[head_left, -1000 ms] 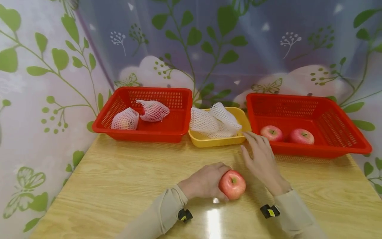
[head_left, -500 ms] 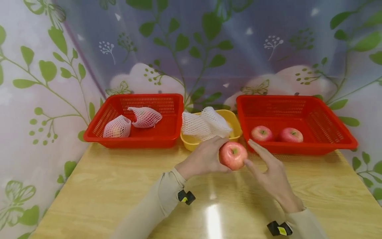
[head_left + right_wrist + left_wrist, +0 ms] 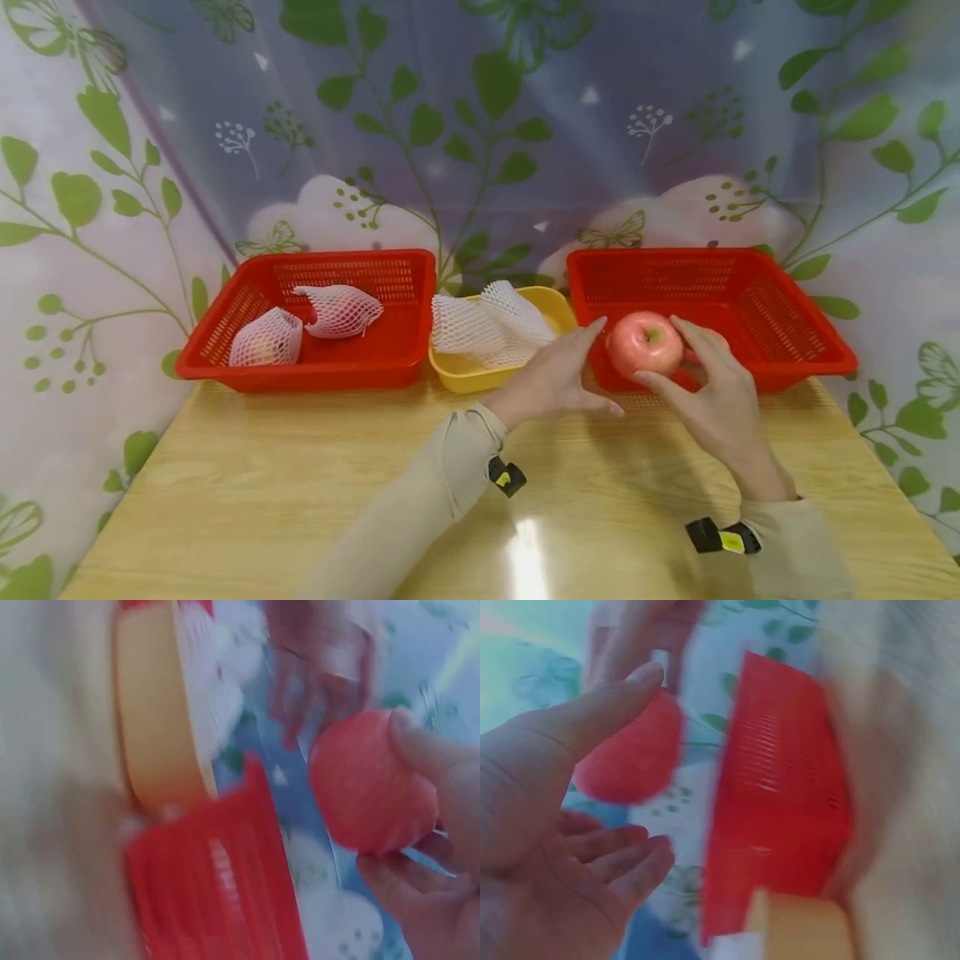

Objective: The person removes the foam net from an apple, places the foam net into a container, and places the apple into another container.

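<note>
My right hand (image 3: pixel 712 400) grips a red apple (image 3: pixel 647 345) between thumb and fingers, held up in front of the right red basket (image 3: pixel 795 367). The same apple (image 3: pixel 371 784) shows in the right wrist view, blurred. Just left of the apple, my left hand (image 3: pixel 555 375) is apart from it, thumb and fingers spread with nothing between them. In the left wrist view the left hand (image 3: pixel 562 795) appears with its palm bare. Part of another apple (image 3: pixel 712 340) peeks out behind the right hand; the held apple and hand hide most of what lies in that basket.
At the left stands a red basket (image 3: pixel 330 379) with two apples in white foam nets (image 3: pixel 341 311). Between the baskets a yellow tray (image 3: pixel 472 382) holds loose white foam nets (image 3: pixel 487 329). All stand along the back of the wooden table (image 3: pixel 337 467), before a patterned cloth.
The apple has risen from the table and moved right toward the right basket. It has passed from my left hand to my right; the left has let go.
</note>
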Available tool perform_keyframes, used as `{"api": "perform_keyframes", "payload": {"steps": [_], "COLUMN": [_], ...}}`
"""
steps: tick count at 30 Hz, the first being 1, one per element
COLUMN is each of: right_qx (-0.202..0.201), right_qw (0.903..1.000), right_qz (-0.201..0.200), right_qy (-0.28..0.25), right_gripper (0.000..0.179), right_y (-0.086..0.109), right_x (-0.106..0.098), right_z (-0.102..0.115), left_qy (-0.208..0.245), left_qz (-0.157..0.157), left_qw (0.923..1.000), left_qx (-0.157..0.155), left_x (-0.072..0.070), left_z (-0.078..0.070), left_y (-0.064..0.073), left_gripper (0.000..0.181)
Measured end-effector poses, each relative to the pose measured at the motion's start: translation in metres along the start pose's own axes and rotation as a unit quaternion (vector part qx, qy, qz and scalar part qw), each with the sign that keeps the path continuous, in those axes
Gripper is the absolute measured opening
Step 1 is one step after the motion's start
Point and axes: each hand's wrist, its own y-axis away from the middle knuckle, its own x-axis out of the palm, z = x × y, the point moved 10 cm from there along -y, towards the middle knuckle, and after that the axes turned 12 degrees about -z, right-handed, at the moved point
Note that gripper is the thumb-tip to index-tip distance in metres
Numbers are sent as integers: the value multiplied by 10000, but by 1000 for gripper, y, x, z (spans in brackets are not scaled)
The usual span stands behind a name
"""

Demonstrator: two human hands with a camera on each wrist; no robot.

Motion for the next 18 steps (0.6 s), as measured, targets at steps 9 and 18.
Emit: {"api": "perform_keyframes", "payload": {"steps": [9, 18], "right_qx": [1112, 891], "right_qw": [9831, 9535], "right_qz": [-40, 1612], "right_qy": [1451, 2385], "right_gripper": [83, 59], "right_y": [-54, -66], "right_x": [-36, -16], "right_z": [-103, -186], "left_qy": [-1277, -1020], "left_qz": [772, 921], "left_qw": [9886, 9902], "left_qx": [188, 259], "left_x": [47, 47], "left_z": [17, 21], "left_y": [3, 18], "left_gripper": [79, 72]}}
